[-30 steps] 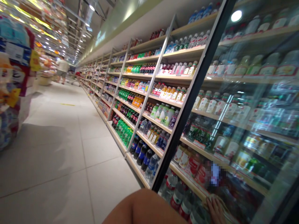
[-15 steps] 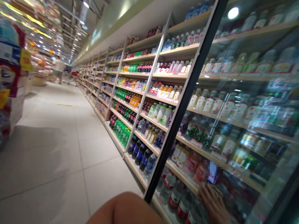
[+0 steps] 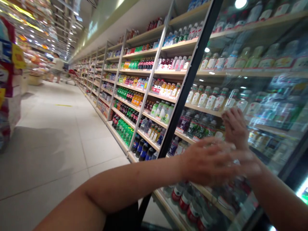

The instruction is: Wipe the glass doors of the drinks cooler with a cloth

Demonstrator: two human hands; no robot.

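My right hand is raised in front of the glass door of a drinks cooler, fingers stretched upward and apart, holding nothing. I cannot tell whether it touches the glass. My left hand reaches across from the lower left and overlaps my right wrist. It is smeared by motion, so its fingers do not read clearly. The door's black edge runs diagonally just left of both hands. Bottles stand in rows on the shelves behind the glass.
Open shelves of soft drinks line the right side of a long aisle. The pale tiled floor stretches away to the left. A stacked product display stands at the left edge. A person with a cart is far down the aisle.
Both arms have come up. My right hand rose from the bottom shelf area to mid-door height, and my left forearm swung across from the bottom edge towards it. The view shifted slightly right.
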